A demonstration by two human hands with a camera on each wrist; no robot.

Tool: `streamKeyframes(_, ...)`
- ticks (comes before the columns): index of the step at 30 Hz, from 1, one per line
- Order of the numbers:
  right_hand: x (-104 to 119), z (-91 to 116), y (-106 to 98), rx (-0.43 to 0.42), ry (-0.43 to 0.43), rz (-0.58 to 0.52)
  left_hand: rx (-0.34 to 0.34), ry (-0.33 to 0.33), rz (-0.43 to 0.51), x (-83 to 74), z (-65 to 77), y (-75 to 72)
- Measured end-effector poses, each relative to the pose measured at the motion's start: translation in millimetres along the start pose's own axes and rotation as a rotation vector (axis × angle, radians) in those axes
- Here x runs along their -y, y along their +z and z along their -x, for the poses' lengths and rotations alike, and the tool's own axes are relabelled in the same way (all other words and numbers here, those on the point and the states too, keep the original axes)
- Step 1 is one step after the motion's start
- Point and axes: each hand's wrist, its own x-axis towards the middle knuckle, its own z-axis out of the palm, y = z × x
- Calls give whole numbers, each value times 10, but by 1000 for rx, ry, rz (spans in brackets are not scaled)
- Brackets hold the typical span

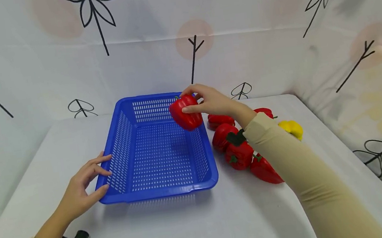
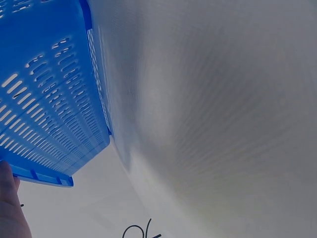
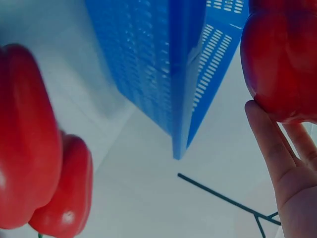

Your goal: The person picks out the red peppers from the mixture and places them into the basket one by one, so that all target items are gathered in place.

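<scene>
A blue plastic basket with slotted walls stands on the table. My left hand holds its rim at the near left corner, fingers over the edge. Above the basket's right side, my right hand grips a red bell pepper between thumb and fingers. In the right wrist view, that pepper shows close up beside the basket wall. Only part of the left hand appears in the left wrist view, at the basket's edge.
Several red bell peppers lie right of the basket, partly behind my right forearm. A yellow bell pepper lies farther right. White cloth with drawn flowers and twigs hangs behind the white table.
</scene>
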Motion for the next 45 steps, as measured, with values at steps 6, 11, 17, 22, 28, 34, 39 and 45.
streamKeyframes(6,62,-117,43,9,-5,-19,-2,11,9,5,-2,3)
streamKeyframes(11,112,-215,111,19,-25,-34,-4,16,11,7,-4,8)
streamKeyframes(17,194,-293,222,32,-39,-55,-4,18,20,12,-1,14)
streamKeyframes(22,242,-347,313,45,-30,-63,-6,25,29,27,-1,16)
streamKeyframes(28,257,-439,429,72,-4,-67,-10,34,34,38,4,13)
streamKeyframes(34,258,-540,522,85,-6,-80,-9,23,28,36,4,10)
streamKeyframes(39,241,-618,597,84,10,-101,-10,15,22,30,10,14)
streamKeyframes(45,254,-711,710,87,50,-105,-12,19,21,31,8,11)
